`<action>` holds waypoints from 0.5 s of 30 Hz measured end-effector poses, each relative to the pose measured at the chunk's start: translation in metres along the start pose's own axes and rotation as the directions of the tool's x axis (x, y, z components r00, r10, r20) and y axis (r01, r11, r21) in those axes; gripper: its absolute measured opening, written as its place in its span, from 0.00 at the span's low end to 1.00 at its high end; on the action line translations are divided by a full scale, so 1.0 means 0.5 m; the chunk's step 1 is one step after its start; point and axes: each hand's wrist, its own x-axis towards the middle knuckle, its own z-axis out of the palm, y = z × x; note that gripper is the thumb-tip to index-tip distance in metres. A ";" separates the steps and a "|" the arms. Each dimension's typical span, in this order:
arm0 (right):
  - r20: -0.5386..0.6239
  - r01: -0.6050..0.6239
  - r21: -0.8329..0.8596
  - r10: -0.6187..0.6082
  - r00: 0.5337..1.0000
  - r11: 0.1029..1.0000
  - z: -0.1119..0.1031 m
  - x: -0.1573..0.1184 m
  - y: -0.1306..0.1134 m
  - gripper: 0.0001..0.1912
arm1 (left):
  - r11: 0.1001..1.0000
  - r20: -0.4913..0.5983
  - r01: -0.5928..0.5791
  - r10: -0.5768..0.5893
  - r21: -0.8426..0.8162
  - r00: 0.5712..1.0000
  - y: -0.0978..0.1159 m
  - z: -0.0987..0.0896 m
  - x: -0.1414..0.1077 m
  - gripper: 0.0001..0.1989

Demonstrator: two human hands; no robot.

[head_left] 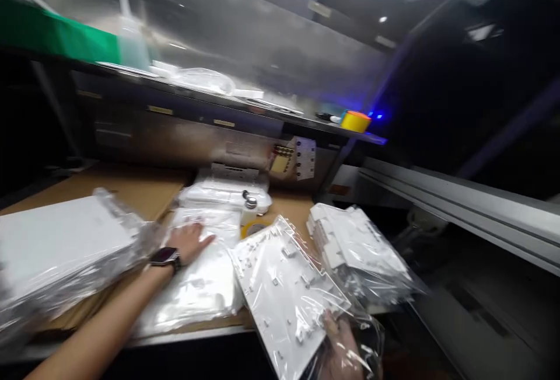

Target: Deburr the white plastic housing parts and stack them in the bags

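My left hand (pixel 189 242), with a watch on its wrist, lies with fingers spread on a stack of clear plastic bags (pixel 201 286) in the middle of the bench. Gripped at its lower right by my right hand (pixel 343 348) is a white plastic panel (pixel 284 292) inside a clear bag. Small raised ribs and clips cover the panel's upper face. It is tilted over the bench's front edge, and loose film partly covers the right hand's fingers.
Bagged white panels (pixel 359 246) are stacked at right; a wrapped white panel (pixel 65 240) lies at left. Behind the bags stand a bottle with a metal top (pixel 249 208) and a yellow tape roll (pixel 256 227). A shelf (pixel 196 97) crosses above, carrying a yellow roll (pixel 355 121).
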 end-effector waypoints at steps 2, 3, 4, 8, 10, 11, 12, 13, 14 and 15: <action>-0.143 0.012 0.050 -0.005 0.990 0.999 -0.037 0.035 -0.035 0.27 | 1.000 -0.005 0.006 -0.006 0.008 1.000 -0.026 0.001 0.037 0.28; -0.219 0.065 0.047 -0.053 0.974 0.997 -0.057 0.057 -0.058 0.28 | 1.000 -0.006 0.008 -0.008 0.009 1.000 -0.036 0.003 0.056 0.30; -0.306 0.152 0.002 -0.144 0.941 0.988 -0.076 0.080 -0.084 0.28 | 1.000 -0.004 0.002 -0.002 0.012 1.000 -0.044 0.006 0.072 0.31; -0.475 0.447 -0.447 -0.629 0.615 0.774 -0.135 0.174 -0.176 0.25 | 1.000 -0.002 -0.016 0.016 0.024 1.000 -0.060 0.024 0.106 0.31; -0.416 0.495 -0.555 -0.738 0.531 0.669 -0.150 0.213 -0.198 0.23 | 0.999 -0.022 -0.020 0.021 0.028 1.000 -0.064 0.031 0.110 0.27; -0.322 0.535 -0.589 -0.783 0.532 0.605 -0.154 0.230 -0.202 0.22 | 0.999 -0.032 -0.026 0.027 0.030 0.999 -0.066 0.035 0.110 0.24; -0.186 0.583 -0.629 -0.828 0.529 0.514 -0.158 0.245 -0.202 0.21 | 0.999 -0.043 -0.033 0.034 0.031 0.999 -0.069 0.038 0.109 0.22; -0.022 0.639 -0.656 -0.857 0.515 0.401 -0.161 0.258 -0.198 0.21 | 0.999 -0.053 -0.039 0.041 0.030 0.998 -0.072 0.042 0.107 0.20; 0.148 0.696 -0.659 -0.859 0.490 0.284 -0.163 0.270 -0.190 0.23 | 0.999 -0.063 -0.045 0.047 0.029 0.997 -0.075 0.046 0.105 0.18; 0.294 0.744 -0.643 -0.839 0.457 0.180 -0.163 0.281 -0.180 0.26 | 0.999 -0.072 -0.048 0.050 0.025 0.996 -0.078 0.050 0.102 0.18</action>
